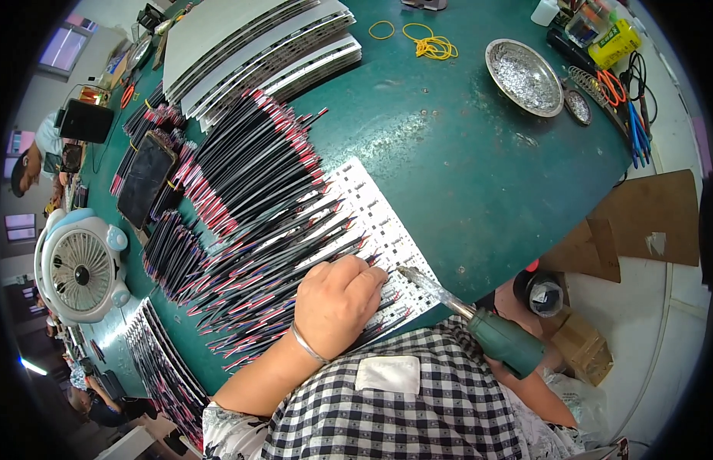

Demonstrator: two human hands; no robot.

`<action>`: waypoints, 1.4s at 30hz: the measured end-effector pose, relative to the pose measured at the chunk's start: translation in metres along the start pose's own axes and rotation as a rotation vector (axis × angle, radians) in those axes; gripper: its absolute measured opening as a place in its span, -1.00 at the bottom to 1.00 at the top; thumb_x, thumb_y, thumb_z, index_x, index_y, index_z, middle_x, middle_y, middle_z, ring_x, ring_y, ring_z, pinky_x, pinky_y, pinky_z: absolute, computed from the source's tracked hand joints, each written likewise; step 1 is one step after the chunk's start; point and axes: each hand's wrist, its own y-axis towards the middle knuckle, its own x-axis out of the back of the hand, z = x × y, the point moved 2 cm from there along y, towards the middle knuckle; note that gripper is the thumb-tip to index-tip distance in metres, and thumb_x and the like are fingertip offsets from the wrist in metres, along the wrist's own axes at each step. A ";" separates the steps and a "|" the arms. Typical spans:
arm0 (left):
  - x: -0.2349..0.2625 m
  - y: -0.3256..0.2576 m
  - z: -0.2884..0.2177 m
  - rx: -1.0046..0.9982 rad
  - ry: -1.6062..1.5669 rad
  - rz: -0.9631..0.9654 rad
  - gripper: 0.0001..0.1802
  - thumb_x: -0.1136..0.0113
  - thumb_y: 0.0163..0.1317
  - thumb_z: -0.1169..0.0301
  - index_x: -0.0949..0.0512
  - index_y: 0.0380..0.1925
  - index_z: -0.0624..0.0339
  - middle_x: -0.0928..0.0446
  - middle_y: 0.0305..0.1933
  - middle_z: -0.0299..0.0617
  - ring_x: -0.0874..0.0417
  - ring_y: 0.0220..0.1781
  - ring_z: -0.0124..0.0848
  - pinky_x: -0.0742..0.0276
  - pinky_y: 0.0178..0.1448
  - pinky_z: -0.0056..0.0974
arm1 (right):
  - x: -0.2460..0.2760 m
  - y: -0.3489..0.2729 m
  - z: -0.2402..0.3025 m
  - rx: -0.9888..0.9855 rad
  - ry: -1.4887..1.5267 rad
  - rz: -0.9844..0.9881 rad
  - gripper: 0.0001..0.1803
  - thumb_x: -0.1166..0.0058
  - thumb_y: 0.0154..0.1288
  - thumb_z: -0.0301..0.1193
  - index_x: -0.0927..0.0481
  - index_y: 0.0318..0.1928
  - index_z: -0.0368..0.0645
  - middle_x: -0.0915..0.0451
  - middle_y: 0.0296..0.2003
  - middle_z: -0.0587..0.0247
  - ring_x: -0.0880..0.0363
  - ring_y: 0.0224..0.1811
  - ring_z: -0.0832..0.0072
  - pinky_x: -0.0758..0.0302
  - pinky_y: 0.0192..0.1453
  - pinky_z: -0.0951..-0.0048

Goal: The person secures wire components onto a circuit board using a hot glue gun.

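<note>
My left hand [337, 303], with a silver bracelet at its wrist, is closed in a pinch at a thin black cable's end on a white circuit board [383, 222]; the fingertips partly hide it. Rows of black cables [280, 264] with red, white and blue wire ends lie across that board and under the hand. My right hand [494, 369], largely hidden behind the tool, grips a soldering iron [506, 343] by its green handle. The iron's metal tip [406, 272] is at the board, close beside my left fingertips.
Stacked white boards [249, 54] stand at the far left of the green table. Bundled cables, a phone [147, 176] and a fan [80, 264] are at the left. Yellow rubber bands [433, 46], a metal bowl [525, 77] with silvery bits and pliers [640, 138] lie toward the far right.
</note>
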 end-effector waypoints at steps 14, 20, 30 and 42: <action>0.001 0.001 0.000 -0.016 -0.007 0.007 -0.83 -0.30 -0.05 0.51 -0.61 -0.38 0.08 -0.48 -0.44 -0.31 -0.53 -0.42 -0.32 -0.39 -0.35 -0.24 | -0.006 -0.011 -0.008 -0.211 0.269 -0.063 -0.74 -0.18 0.08 -0.38 -0.63 -0.23 -0.28 -0.66 -0.29 0.16 -0.64 -0.34 0.31 -0.56 -0.20 0.40; 0.004 -0.006 -0.001 -0.010 0.030 0.012 -0.81 -0.32 -0.04 0.48 -0.63 -0.35 0.06 -0.50 -0.40 -0.31 -0.54 -0.36 -0.30 -0.40 -0.30 -0.23 | 0.000 0.005 -0.012 -0.288 0.402 -0.029 -0.23 0.15 0.33 0.13 -0.40 0.16 -0.39 -0.59 -0.41 0.27 -0.51 -0.29 0.46 -0.35 0.08 0.38; 0.111 0.050 0.090 0.047 0.341 -0.348 -0.93 -0.27 0.07 0.40 -0.64 -0.45 0.11 -0.55 -0.42 -0.15 -0.57 -0.31 -0.14 -0.47 -0.19 -0.11 | -0.015 -0.001 -0.028 -0.222 0.703 -0.244 -0.38 0.03 0.30 -0.18 -0.31 0.18 -0.46 -0.49 0.08 -0.04 -0.57 -0.41 0.41 -0.51 -0.32 0.45; 0.159 -0.069 0.193 0.583 0.546 -0.050 -0.78 -0.33 -0.04 0.45 -0.62 -0.32 0.22 -0.57 -0.31 -0.06 -0.59 -0.15 -0.10 -0.50 -0.05 -0.17 | -0.019 0.014 -0.026 -0.305 0.705 -0.332 -0.44 0.14 0.29 -0.17 -0.37 0.12 -0.40 -0.56 -0.49 0.21 -0.44 -0.38 0.50 -0.38 -0.17 0.44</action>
